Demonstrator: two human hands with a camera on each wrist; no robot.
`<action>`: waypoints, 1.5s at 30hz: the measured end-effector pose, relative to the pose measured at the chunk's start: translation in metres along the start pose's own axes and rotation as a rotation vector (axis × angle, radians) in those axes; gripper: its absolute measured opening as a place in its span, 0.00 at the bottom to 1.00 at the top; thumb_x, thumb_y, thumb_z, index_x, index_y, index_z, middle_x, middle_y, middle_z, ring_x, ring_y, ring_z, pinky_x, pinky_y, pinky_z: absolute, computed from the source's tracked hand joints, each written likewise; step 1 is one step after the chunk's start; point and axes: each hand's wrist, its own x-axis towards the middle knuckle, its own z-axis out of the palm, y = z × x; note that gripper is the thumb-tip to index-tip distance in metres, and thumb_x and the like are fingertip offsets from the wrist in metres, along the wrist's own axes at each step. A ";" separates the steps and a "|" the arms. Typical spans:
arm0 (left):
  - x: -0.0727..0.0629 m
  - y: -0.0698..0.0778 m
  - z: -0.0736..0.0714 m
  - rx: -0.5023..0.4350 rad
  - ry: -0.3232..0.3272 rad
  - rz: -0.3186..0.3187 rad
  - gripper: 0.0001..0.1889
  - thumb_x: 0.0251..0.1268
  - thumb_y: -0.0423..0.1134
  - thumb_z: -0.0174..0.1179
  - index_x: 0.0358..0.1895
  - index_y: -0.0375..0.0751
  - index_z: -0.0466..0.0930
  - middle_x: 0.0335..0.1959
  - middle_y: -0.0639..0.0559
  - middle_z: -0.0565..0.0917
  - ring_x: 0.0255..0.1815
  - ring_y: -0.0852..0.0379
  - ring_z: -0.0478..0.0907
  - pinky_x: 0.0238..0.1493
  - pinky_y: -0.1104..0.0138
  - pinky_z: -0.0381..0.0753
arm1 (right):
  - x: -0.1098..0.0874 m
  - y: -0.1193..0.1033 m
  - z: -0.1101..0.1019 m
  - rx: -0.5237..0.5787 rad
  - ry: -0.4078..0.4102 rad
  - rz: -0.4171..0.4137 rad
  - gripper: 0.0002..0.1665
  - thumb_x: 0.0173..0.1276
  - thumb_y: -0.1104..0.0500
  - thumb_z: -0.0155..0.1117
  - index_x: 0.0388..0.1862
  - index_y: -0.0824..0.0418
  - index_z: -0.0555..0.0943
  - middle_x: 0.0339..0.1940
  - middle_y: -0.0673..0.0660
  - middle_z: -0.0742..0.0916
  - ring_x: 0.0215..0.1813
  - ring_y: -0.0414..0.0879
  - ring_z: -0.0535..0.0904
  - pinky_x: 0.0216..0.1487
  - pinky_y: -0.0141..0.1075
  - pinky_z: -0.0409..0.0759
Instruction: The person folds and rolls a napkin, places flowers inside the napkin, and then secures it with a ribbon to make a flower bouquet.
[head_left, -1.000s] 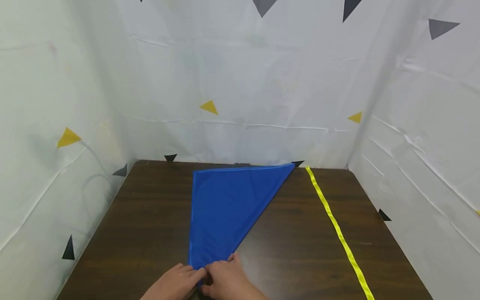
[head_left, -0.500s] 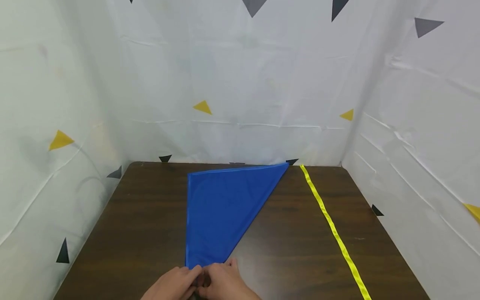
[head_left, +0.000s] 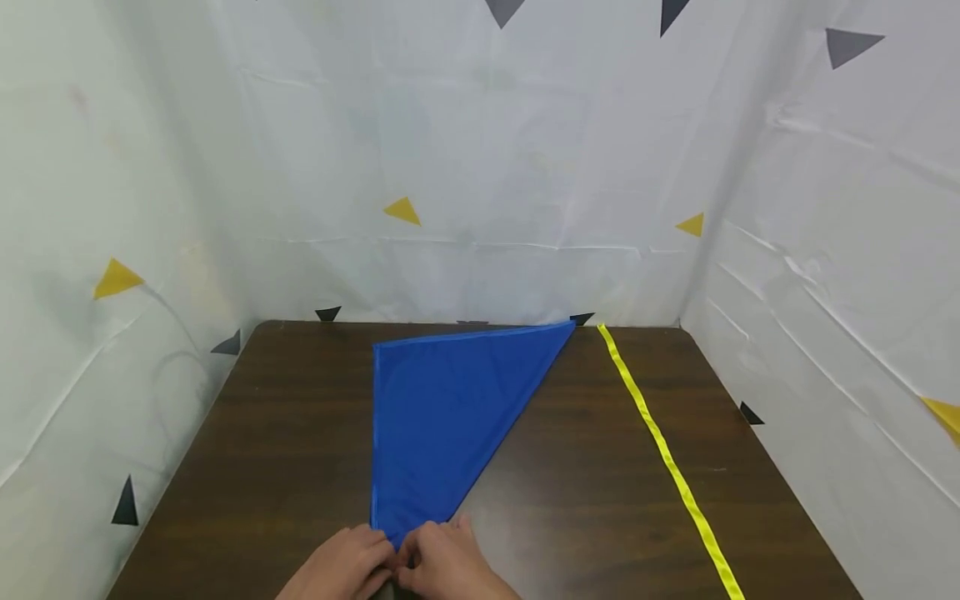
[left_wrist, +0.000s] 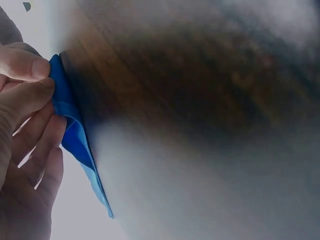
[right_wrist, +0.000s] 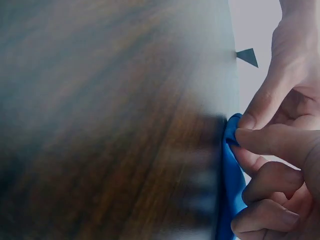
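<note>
A blue cloth (head_left: pixel 450 417), folded to a long triangular shape, lies on the table with its narrow near end toward me. At that end my left hand (head_left: pixel 341 562) and right hand (head_left: pixel 447 562) meet, fingertips close together. The left wrist view shows thumb and fingers of my left hand (left_wrist: pixel 30 135) pinching the cloth's edge (left_wrist: pixel 62 90), which hangs in a loose fold. My right hand (right_wrist: pixel 280 170) pinches a small rolled or folded bit of the blue cloth (right_wrist: pixel 231 175) between thumb and finger, its other fingers curled.
A yellow ribbon (head_left: pixel 660 442) runs along the right side of the dark wooden table (head_left: pixel 300 433). White sheeting (head_left: pixel 480 150) with black, grey and yellow triangles encloses the back and both sides.
The hands stay at the cloth's near end, their fingertips shifting slightly. The whole head view has drifted a little left. Cloth and ribbon lie much as before.
</note>
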 end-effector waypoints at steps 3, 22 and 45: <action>-0.001 0.004 -0.006 0.080 -0.028 -0.038 0.05 0.74 0.40 0.70 0.40 0.58 0.85 0.32 0.68 0.76 0.32 0.73 0.62 0.32 0.74 0.62 | 0.002 -0.002 -0.001 -0.044 0.000 -0.013 0.05 0.69 0.50 0.78 0.32 0.43 0.93 0.19 0.38 0.83 0.28 0.33 0.74 0.51 0.42 0.63; 0.000 0.016 -0.013 0.191 -0.020 -0.047 0.06 0.75 0.42 0.68 0.44 0.64 0.87 0.40 0.70 0.79 0.43 0.67 0.72 0.43 0.65 0.74 | 0.000 -0.008 -0.008 -0.105 0.000 0.017 0.07 0.70 0.51 0.76 0.31 0.43 0.88 0.24 0.38 0.84 0.27 0.35 0.74 0.47 0.42 0.64; 0.001 0.019 -0.008 0.303 -0.019 -0.261 0.07 0.73 0.44 0.71 0.45 0.59 0.81 0.39 0.63 0.81 0.39 0.62 0.70 0.38 0.62 0.69 | 0.000 -0.027 0.017 -0.535 0.069 -0.049 0.17 0.72 0.45 0.74 0.27 0.46 0.77 0.20 0.45 0.80 0.25 0.41 0.72 0.46 0.45 0.60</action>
